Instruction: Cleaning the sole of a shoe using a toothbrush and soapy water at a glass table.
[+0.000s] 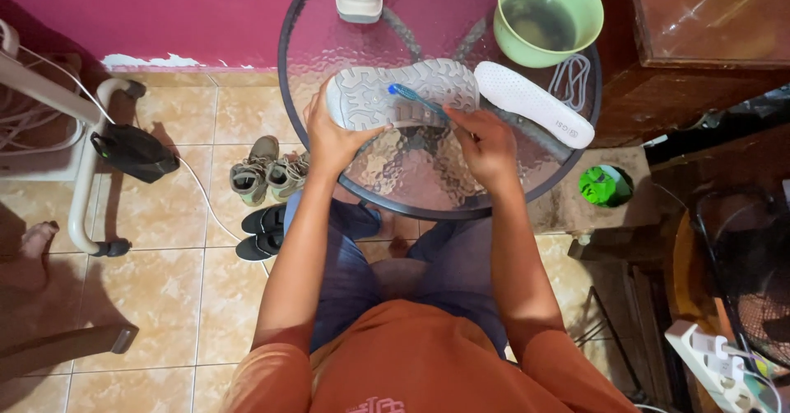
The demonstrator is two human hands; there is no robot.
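Orange cotton shirt [428,364] and blue jeans [362,273] fill the near view of the seated person, whose bare forearms reach up toward twelve o'clock over a round bench of textured glass with a dark metal rim [387,203]. Left hand [329,137] has its grip wrapped around the toe end of a grey sports shoe [403,94], held sole-up just above the glass. Right hand [485,146] pinches the handle of a blue toothbrush [415,100], its bristled end lying on the tread. At two o'clock from the shoe, just beside it, lies a white perforated insole [535,104], with a coil of pale laces [570,77] and a green plastic bowl of murky water [547,14] beyond. At nine o'clock, on the tiled floor, stand small beige boots [267,174] and black slippers [262,232].
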